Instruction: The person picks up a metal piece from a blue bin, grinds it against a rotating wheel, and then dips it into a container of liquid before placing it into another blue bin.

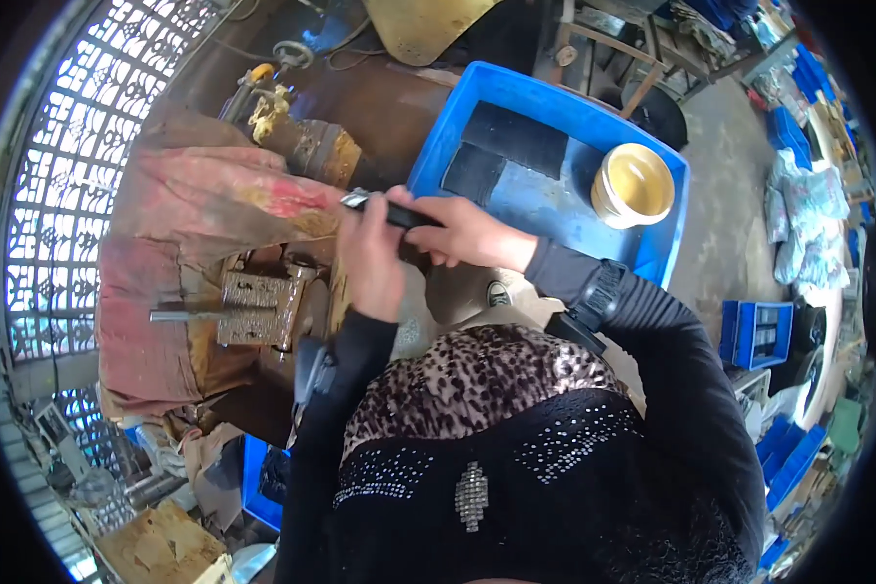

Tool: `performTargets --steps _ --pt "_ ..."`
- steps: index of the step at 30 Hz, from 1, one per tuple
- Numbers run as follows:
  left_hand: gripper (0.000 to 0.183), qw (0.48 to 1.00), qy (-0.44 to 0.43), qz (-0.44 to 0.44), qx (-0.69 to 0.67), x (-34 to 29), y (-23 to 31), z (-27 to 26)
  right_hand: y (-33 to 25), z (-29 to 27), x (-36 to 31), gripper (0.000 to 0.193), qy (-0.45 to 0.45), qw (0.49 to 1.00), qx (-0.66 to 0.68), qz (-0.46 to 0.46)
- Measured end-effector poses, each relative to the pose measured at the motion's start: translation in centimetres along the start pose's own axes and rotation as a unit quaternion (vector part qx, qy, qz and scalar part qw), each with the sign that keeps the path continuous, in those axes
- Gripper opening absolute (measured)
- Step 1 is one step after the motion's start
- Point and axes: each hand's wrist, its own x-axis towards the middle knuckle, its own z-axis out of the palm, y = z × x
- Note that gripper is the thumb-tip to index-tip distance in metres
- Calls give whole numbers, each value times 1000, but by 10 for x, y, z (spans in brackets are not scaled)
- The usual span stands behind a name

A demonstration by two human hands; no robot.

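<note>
A short black piece with a shiny silver end point(355, 200) is held between my two hands in front of my body, close to the blue tray's left corner. My right hand point(467, 232) wraps its fingers round the black part. My left hand point(372, 258) is closed at the silver end, its fingertips pinching there. The exact kind of piece is not clear, as my fingers cover much of it. Just left of my hands lies a red-stained pink cloth point(253, 190) over a machine. Below the cloth sits a metal block point(258, 307) with a rod point(185, 315) sticking out leftward.
The blue tray point(676, 234) holds flat black sheets point(516, 139) and a cream bucket point(613, 195). A rusty cylindrical machine part point(323, 151) stands beyond the cloth. Blue crates point(757, 333) and plastic bags point(810, 229) lie to the right. A patterned lattice window point(78, 146) runs along the left.
</note>
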Motion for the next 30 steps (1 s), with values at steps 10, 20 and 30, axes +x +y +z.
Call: performTargets --steps 10,20,30 --pt "25 992 -87 -84 19 37 -46 36 50 -72 -4 13 -16 988 141 55" --pt "28 956 -1 110 273 41 -28 -40 135 -126 -35 11 66 959 2 276" --pt "28 841 162 262 445 7 -15 -152 210 -152 -28 25 3 851 -300 431"
